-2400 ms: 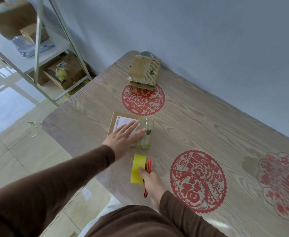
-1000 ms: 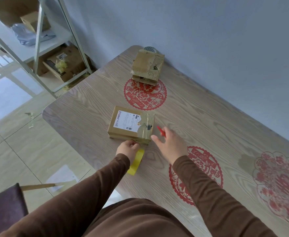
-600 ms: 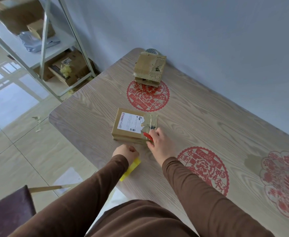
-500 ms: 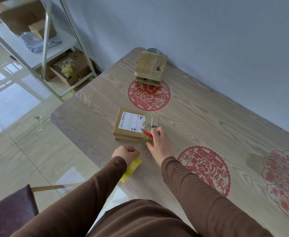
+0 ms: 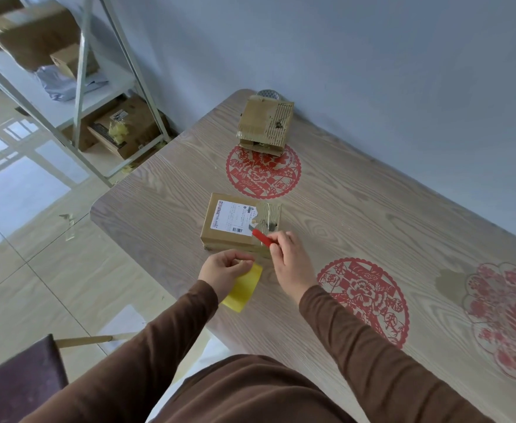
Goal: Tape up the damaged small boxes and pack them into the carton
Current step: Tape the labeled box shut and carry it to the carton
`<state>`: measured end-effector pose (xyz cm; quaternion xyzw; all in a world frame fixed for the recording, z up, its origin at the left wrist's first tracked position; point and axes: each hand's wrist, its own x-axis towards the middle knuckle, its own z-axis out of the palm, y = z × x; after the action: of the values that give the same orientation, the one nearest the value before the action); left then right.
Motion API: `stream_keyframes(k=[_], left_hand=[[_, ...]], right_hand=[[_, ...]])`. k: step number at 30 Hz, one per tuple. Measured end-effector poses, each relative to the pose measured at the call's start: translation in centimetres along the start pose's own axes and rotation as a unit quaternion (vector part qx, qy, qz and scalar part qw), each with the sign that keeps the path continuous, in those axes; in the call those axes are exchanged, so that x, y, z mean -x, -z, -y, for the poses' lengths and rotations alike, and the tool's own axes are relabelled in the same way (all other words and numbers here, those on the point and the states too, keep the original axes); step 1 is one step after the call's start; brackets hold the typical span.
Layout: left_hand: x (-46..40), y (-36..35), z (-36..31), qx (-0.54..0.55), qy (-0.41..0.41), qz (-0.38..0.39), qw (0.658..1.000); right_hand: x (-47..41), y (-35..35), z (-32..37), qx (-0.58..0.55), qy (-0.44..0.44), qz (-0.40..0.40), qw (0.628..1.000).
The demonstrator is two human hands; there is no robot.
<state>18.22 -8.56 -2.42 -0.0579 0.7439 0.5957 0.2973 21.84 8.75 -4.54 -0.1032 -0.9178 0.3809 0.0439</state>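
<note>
Here, this is what I see from the head camera.

Near box: a small brown box (image 5: 240, 226) lies flat on the wooden table (image 5: 357, 209), close to the near edge. It has a white label (image 5: 231, 217) on top and a torn, rough patch beside the label.

Right hand: my right hand (image 5: 291, 264) is curled round a red cutter (image 5: 262, 238). The grey tip of the cutter rests on top of the box, just by the torn patch.

Left hand: my left hand (image 5: 224, 270) is just in front of the box. Its fingers are bent and pinch the yellow tape roll (image 5: 244, 288), which sits at the table edge.

Far box: another small box (image 5: 265, 125) stands at the far corner by the wall. It looks ripped at the bottom.

Table art: red paper circles (image 5: 264, 170) are stuck on the table top.

Shelf: a metal shelf (image 5: 79, 71) on the left holds more brown boxes.
</note>
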Motion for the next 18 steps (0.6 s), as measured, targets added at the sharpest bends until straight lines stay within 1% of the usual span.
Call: stream_keyframes(k=[2,4,6,8,9,11,13,16,18], left_hand=[[0.5,-0.1,-0.4,-0.003,-0.013,0.011,1.0],[0.9,-0.4,-0.7,0.005,-0.014,0.019,1.0],[1.2,-1.0,-0.9,0.015,-0.014,0.027,0.999],[1.4,-1.4,-1.0,0.028,-0.016,0.033,0.999],[1.5,-1.6,-1.0,0.037,-0.018,0.037,0.998],[1.6,-1.7,-0.9,0.043,-0.024,0.051,0.997],[1.7,-1.6,-0.8,0.036,-0.031,0.059,0.997],[1.8,-1.7,-0.6,0.006,-0.036,0.038,0.999],[1.7,-1.5,-0.3,-0.006,-0.036,0.034,0.999]], right_hand=[[1.4,1.0,0.2,-0.025,-0.029,0.013,0.999],[2.4,2.0,0.5,-0.007,-0.053,-0.004,0.999],[3.1,2.8,0.7,0.006,-0.06,0.007,0.998],[3.6,3.0,1.0,0.014,-0.042,0.052,0.998],[3.9,2.9,1.2,0.039,-0.024,0.069,0.997],[4.3,2.5,1.3,0.085,-0.002,0.078,0.993],[4.5,2.3,1.4,0.072,-0.007,0.055,0.996],[4.6,2.0,2.0,0.038,-0.004,-0.015,0.999],[4.7,1.7,2.6,0.014,-0.019,-0.024,0.999]])
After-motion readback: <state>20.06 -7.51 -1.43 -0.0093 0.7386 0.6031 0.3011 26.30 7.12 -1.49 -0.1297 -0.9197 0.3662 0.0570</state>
